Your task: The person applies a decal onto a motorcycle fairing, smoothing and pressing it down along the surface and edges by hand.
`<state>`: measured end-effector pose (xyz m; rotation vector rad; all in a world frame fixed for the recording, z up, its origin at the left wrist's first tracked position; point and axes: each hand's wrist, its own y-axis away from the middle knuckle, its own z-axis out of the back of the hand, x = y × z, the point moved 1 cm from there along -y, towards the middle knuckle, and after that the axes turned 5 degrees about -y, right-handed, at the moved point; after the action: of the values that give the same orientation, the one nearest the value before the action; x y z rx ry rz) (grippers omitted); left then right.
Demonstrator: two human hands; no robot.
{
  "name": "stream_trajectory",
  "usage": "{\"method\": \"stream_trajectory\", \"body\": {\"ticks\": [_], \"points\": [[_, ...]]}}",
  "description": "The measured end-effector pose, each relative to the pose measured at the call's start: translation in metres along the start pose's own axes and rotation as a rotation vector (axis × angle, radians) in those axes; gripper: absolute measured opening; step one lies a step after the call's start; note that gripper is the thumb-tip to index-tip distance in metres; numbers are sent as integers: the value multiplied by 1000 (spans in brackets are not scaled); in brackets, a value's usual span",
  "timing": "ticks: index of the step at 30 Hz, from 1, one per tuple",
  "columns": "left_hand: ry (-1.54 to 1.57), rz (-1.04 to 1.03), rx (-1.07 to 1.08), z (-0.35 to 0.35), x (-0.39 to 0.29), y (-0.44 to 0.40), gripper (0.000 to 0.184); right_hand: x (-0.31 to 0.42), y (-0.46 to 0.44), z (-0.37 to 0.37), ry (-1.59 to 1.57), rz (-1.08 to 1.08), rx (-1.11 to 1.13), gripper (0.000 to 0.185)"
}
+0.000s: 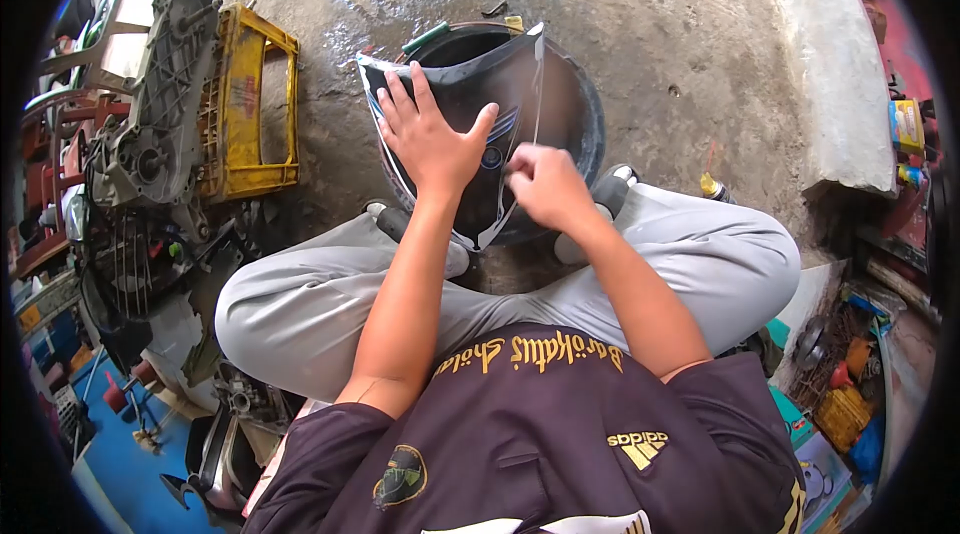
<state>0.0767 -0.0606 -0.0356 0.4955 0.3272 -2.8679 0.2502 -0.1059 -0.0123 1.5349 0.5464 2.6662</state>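
A glossy black body panel point(475, 94) with pale worn edges and a blue-and-silver emblem, apparently from a motorcycle, lies tilted over a round dark tub point(592, 114). My left hand point(430, 134) rests flat on the panel's left part, fingers spread and thumb out toward the emblem. Close to the panel's lower right edge, my right hand point(550, 184) has its fingers curled in; its fingertips are slightly blurred, and whatever they hold, if anything, is hidden. The tub stands between my feet, its inside mostly covered by the panel. A green stick-like piece point(428, 38) sits on its far rim.
To the left, a yellow plastic crate point(230, 104) stands beside a grey engine casing point(165, 84). A small yellow-topped bottle point(712, 186) is on the concrete floor point(670, 24) at right. A concrete ledge point(835, 74) and cluttered parts point(845, 404) line the right side.
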Motion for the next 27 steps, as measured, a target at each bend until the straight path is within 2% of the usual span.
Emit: {"method": "stream_trajectory", "body": {"ticks": [2, 8, 10, 11, 12, 15, 16, 18, 19, 20, 22, 23, 24, 26, 27], "points": [[9, -17, -19, -2, 1, 1, 117, 12, -6, 10, -67, -116, -115, 16], [-33, -45, -13, -5, 3, 2, 116, 4, 1, 0, 20, -43, 13, 15], [-16, -38, -10, -5, 3, 1, 115, 10, -8, 12, -67, -169, -134, 14], [7, -37, -10, -5, 3, 1, 115, 5, -9, 11, -124, -186, -132, 13], [10, -40, -10, -5, 4, 2, 115, 2, -4, 5, -123, -187, -137, 13], [-17, -31, 5, -5, 3, 1, 115, 2, 5, -6, 81, -16, 20, 15], [-17, -43, -7, -6, 4, 0, 115, 1, 0, -2, 84, -13, 25, 15], [-21, -57, -5, -5, 6, 5, 115, 9, -10, 11, -133, -216, -63, 12], [-17, -49, -1, -6, 5, 5, 115, -2, -13, 7, -75, -129, -111, 12], [-10, -41, -3, -6, 5, 3, 114, -6, -10, 3, -75, -130, -116, 12], [-5, -41, -3, -5, 3, 2, 113, -8, -2, -5, 87, 3, 33, 13], [-7, -43, -1, -4, 3, 1, 113, -3, -2, -5, 36, -224, 181, 15], [-11, -43, 3, -4, 4, 2, 113, -8, -5, -5, 36, -221, 185, 15], [-13, -40, -4, -6, 4, 1, 113, -14, -12, -2, -88, -159, 22, 13], [-9, -43, -10, -7, 4, 2, 113, -2, -12, 8, -40, -115, -88, 11]]}}
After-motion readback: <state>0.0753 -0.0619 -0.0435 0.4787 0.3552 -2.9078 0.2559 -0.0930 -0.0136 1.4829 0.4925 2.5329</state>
